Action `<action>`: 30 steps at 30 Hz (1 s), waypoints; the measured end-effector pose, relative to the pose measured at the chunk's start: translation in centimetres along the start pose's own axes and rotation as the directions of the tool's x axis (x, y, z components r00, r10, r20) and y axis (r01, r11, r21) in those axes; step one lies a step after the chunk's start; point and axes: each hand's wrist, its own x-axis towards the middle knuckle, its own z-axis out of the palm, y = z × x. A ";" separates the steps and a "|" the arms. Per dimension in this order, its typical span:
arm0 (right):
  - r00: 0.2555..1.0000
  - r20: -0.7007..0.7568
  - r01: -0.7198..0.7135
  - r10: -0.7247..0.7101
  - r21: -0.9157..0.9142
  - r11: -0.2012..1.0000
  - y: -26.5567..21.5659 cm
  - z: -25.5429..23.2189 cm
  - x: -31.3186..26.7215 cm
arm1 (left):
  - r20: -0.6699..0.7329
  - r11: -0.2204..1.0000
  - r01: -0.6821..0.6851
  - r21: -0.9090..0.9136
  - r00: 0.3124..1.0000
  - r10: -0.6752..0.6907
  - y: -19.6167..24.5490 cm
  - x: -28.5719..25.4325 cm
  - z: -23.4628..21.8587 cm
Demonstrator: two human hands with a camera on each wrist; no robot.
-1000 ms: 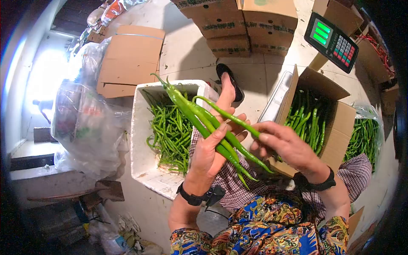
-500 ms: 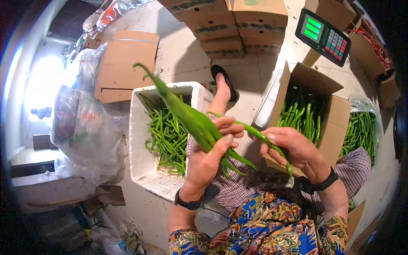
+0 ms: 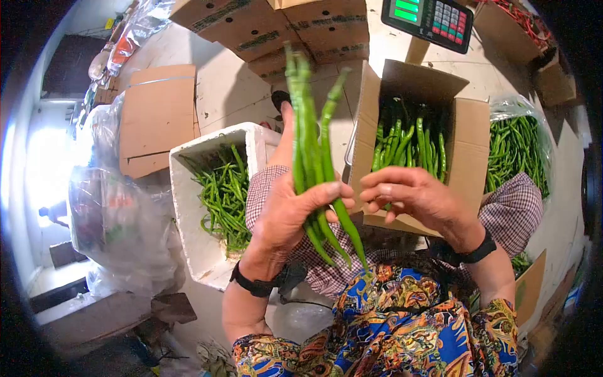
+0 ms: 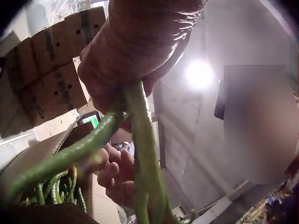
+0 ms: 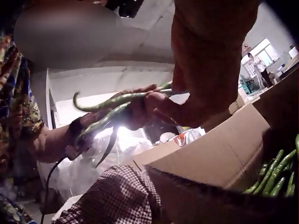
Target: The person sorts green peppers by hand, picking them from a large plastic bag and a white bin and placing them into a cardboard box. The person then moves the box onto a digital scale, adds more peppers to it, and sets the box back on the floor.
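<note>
A produce packing spot, probably a wholesale stall or storeroom — stacked cardboard cartons (image 3: 270, 31), a digital weighing scale (image 3: 430, 16), a foam crate (image 3: 210, 201) and an open box (image 3: 414, 135) full of green chillies, all on a tiled floor (image 3: 226, 94).

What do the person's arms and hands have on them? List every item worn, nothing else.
Both hands are bare, with no gloves. The left hand has a black wrist strap carrying a small black device with a thin cable trailing off it. The right hand has a matching black strap at its wrist. Both forearms are bare, and no sleeve reaches the wrists.
</note>
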 end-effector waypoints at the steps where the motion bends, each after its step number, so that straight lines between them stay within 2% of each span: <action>1: 0.998 0.056 -0.020 0.022 -0.023 1.000 0.5 0.2 0.0 | -0.015 0.998 0.014 -0.068 1.000 -0.015 -0.3 0.1 -0.3; 2: 0.992 0.120 -0.046 0.049 -0.034 0.998 1.1 0.2 0.0 | -0.013 0.998 0.025 -0.062 1.000 -0.026 -0.8 0.2 -0.5; 3: 0.980 0.185 -0.070 0.078 -0.047 0.996 1.7 0.3 0.0 | -0.025 0.989 -0.013 -0.147 1.000 0.009 -1.4 0.2 -0.7; 4: 0.979 0.186 -0.075 0.080 -0.037 0.997 2.3 0.4 -0.1 | -0.043 0.972 -0.052 -0.231 0.998 0.043 -1.9 0.1 -1.0; 6: 0.950 0.281 -0.176 0.137 0.120 0.977 3.4 0.7 -0.4 | -0.081 0.959 -0.067 -0.274 0.996 0.046 -2.7 0.1 -1.5; 11: 0.940 0.271 -0.244 0.210 0.100 0.964 4.3 1.0 -1.7 | -0.150 0.920 -0.092 -0.380 0.988 0.037 -4.2 -0.3 -2.5; 14: 0.944 0.250 -0.249 0.216 0.108 0.962 4.9 0.7 -1.8 | -0.181 0.931 -0.116 -0.346 0.982 0.055 -4.6 -0.5 -2.4; 16: 0.944 0.253 -0.217 0.212 -0.010 0.976 5.2 0.6 -1.9 | -0.202 0.937 -0.123 -0.326 0.978 0.059 -4.5 -0.6 -2.2; 25: 0.905 0.323 -0.316 0.275 0.078 0.946 5.6 1.0 -2.4 | -0.219 0.929 -0.252 -0.272 0.956 0.196 -3.6 -1.7 -1.1; 30: 0.909 0.336 -0.293 0.245 0.100 0.951 6.6 1.1 -2.4 | -0.286 0.938 -0.269 -0.219 0.937 0.202 -3.4 -2.3 -0.6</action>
